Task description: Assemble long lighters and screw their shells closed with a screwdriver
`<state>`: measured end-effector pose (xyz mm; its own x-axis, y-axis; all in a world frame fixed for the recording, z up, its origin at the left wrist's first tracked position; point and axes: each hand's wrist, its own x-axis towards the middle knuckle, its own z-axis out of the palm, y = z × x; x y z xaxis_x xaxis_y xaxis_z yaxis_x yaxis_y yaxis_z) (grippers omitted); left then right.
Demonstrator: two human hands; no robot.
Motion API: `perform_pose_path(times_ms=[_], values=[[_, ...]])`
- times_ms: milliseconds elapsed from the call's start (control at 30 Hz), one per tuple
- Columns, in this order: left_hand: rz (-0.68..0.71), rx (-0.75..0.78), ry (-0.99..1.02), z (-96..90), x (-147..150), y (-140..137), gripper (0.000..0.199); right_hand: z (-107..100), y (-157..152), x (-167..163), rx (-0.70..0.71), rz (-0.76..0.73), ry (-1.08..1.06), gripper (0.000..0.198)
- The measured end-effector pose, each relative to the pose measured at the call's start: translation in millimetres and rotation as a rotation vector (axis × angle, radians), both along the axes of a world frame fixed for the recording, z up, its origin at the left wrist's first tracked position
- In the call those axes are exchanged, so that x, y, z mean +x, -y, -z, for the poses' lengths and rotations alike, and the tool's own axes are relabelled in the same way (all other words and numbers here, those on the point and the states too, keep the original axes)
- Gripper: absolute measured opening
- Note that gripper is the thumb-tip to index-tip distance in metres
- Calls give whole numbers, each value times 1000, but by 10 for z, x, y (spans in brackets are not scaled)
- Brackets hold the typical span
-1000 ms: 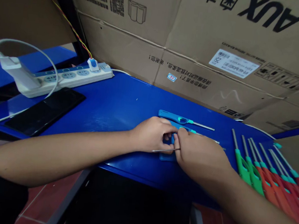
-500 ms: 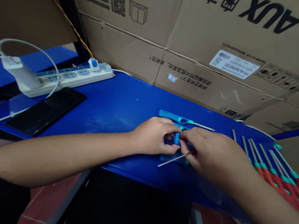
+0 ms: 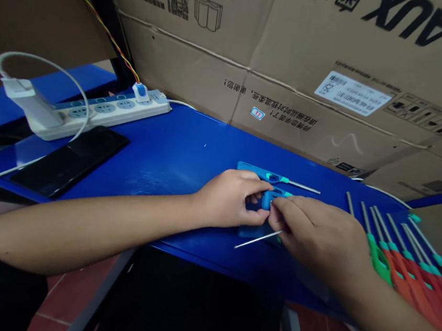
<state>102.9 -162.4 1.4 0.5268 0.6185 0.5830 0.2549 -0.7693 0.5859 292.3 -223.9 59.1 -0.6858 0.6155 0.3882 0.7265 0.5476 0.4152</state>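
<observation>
My left hand [image 3: 237, 199] is closed, thumb and fingers pinching the rounded end of a blue gas lighter [image 3: 267, 199]. Right against it, my right hand [image 3: 313, 228] has its fingertips pressed together at the same end; whether they hold a small part there is hidden. A screwdriver's thin metal shaft [image 3: 256, 239] sticks out from under the right fingers toward the lower left, its handle out of sight. Behind the hands lies a second blue lighter [image 3: 258, 171] with a metal barrel. Under my hands, another blue piece [image 3: 246, 232] shows only partly.
Several red and orange lighters [image 3: 422, 276] and a green one [image 3: 379, 258] lie at the right. A black phone [image 3: 71, 160] and a white power strip [image 3: 112, 112] with a cable occupy the left. A large cardboard box [image 3: 214, 75] walls off the back of the blue table [image 3: 174, 155].
The view has shifted slightly. The blue lighter's end has tilted a little between my fingers, and more of its body shows. My right hand sits slightly lower, still with the screwdriver.
</observation>
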Motion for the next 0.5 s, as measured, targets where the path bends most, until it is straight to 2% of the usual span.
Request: perform_pose_path(times_ms=[67, 233, 367, 500], values=[[12, 8, 1, 4, -4, -7, 38, 22, -18, 20, -68, 6, -75, 14], [38, 12, -39, -17, -10, 13, 33, 1, -86, 79, -409, 39, -326, 9], [49, 32, -66, -47, -12, 36, 31, -46, -98, 66, -477, 45, -364, 5], [67, 33, -46, -59, -7, 37, 27, -112, -118, 41, -515, 36, -300, 6]])
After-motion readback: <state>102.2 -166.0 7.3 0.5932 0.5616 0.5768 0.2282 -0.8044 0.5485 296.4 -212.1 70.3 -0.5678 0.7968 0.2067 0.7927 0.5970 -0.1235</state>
